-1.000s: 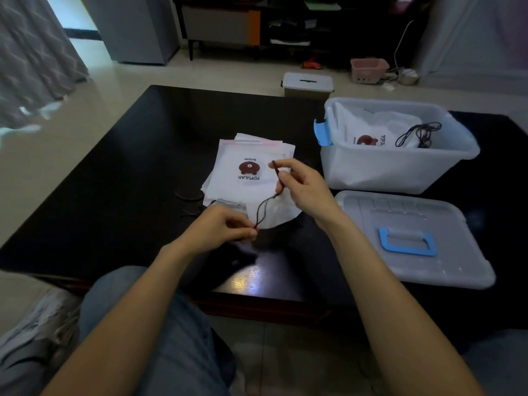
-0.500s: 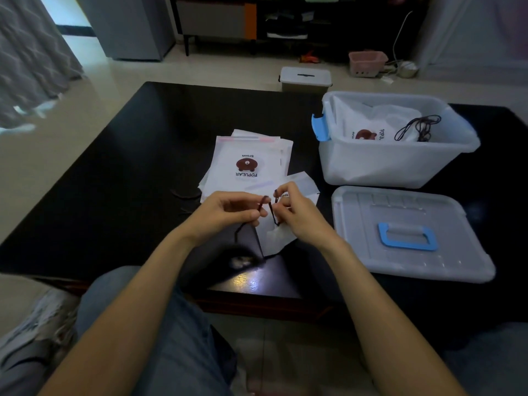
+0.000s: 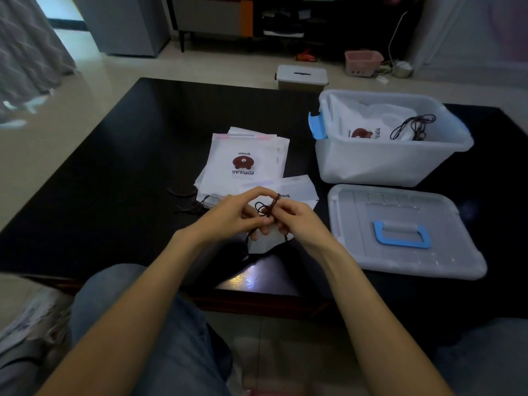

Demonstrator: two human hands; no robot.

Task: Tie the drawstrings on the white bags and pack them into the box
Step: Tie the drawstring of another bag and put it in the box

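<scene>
Floor and curtain: a grey curtain (image 3: 25,52) hangs at my far left over pale tiles.
My knee: my left leg in blue jeans (image 3: 137,324) sits below the table's near edge.
Table: the black glossy table (image 3: 114,172) fills the middle, with a bright glint near its front edge.
Stack of bags: a pile of flat white bags (image 3: 245,164) lies at the table's middle, the top one printed with a brown bear and the words "broun" and "POPULAR", read upside down from my seat; loose dark cords trail from the pile's left side.
My left hand: my left hand (image 3: 228,215) is curled, thumb and fingertips pinching the dark drawstring (image 3: 264,208).
Bag in work: the white bag (image 3: 297,192) I am tying lies just in front of the stack, partly under both my hands, its gathered end toward me.
Drawstring: it forms a small loop between my two hands, above the bag.
My right hand: my right hand (image 3: 297,221) is curled too, fingertips nipping the same cord just beside my left fingers.
Box: the clear plastic box (image 3: 391,164) with a blue latch stands to the right, behind the lid, and holds white bags with dark cords on top.
Lid: the box lid (image 3: 405,232) with its blue handle lies flat in front of the box, near my right wrist.
Beyond the table: a small grey container (image 3: 301,78) and a pink basket (image 3: 363,62) stand on the floor.
</scene>
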